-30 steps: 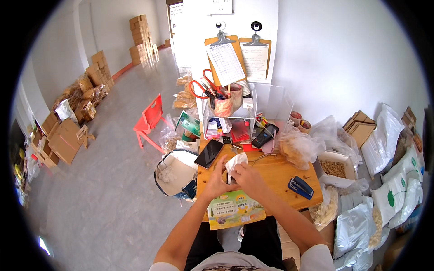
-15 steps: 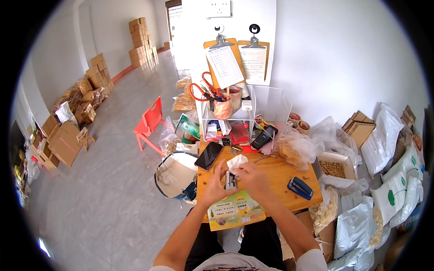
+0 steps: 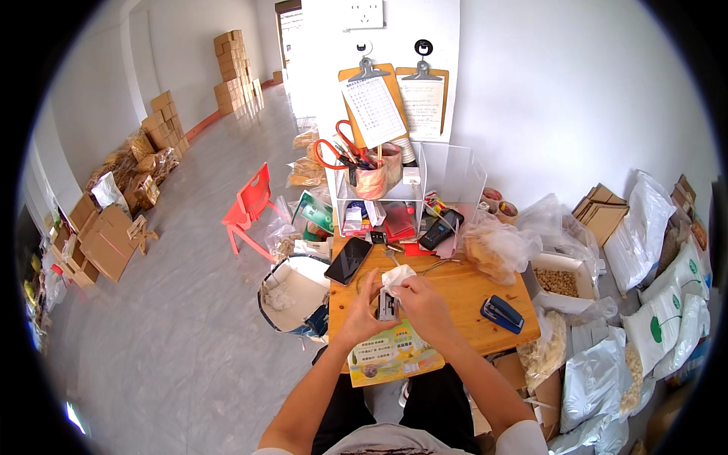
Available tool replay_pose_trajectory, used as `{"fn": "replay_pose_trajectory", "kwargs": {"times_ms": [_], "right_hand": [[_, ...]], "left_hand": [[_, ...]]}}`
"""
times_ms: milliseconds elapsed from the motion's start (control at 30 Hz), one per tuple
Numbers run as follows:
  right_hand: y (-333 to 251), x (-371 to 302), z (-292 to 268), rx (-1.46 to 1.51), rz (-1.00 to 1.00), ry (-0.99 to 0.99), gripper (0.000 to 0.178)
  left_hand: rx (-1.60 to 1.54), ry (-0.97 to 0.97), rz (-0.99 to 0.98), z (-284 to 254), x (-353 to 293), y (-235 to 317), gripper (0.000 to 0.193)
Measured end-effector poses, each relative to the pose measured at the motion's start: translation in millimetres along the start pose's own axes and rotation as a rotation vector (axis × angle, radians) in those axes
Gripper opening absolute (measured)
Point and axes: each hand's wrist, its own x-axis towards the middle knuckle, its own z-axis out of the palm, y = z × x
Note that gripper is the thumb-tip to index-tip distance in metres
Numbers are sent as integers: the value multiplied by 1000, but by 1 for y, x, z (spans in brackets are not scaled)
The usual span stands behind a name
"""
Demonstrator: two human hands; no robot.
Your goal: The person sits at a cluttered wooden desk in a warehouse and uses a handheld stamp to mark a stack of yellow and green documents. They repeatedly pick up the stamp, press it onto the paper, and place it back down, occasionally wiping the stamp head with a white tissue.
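White, crumpled tissue (image 3: 396, 276) was pinched in our right hand (image 3: 425, 307); just left of it, our left hand (image 3: 361, 320) curved around a small, boxy silver-and-black device (image 3: 387, 306), though we couldn't tell whether it gripped.

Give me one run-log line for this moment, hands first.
left hand: curved around small grey-black object | right hand: holding white tissue | wooden table: black phone at left, blue stapler at right

There are two clipboards (image 3: 375, 111), one red chair (image 3: 253, 193), one white wad (image 3: 396, 276).
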Motion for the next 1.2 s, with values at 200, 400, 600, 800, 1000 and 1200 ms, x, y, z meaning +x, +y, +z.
{"fn": "replay_pose_trajectory", "kwargs": {"times_ms": [200, 400, 600, 800, 1000, 1200], "right_hand": [[7, 1, 6, 32, 2, -70, 24], [33, -37, 1, 554, 440, -82, 18], [62, -67, -7, 1210, 760, 263, 20], [79, -83, -8, 1366, 780, 293, 24], [86, -82, -26, 1518, 794, 336, 24], [110, -102, -15, 1345, 915, 333, 25]], "left_hand": [[-26, 15, 5, -3, 1, -5, 118], [-106, 165, 25, -14, -1, -20, 110], [-380, 460, -139, -29, -1, -37, 103], [-655, 785, -223, -56, -18, -43, 93], [-1062, 832, -458, -108, -72, -45, 60], [-1086, 1011, -544, -113, -134, -2, 28]]}}
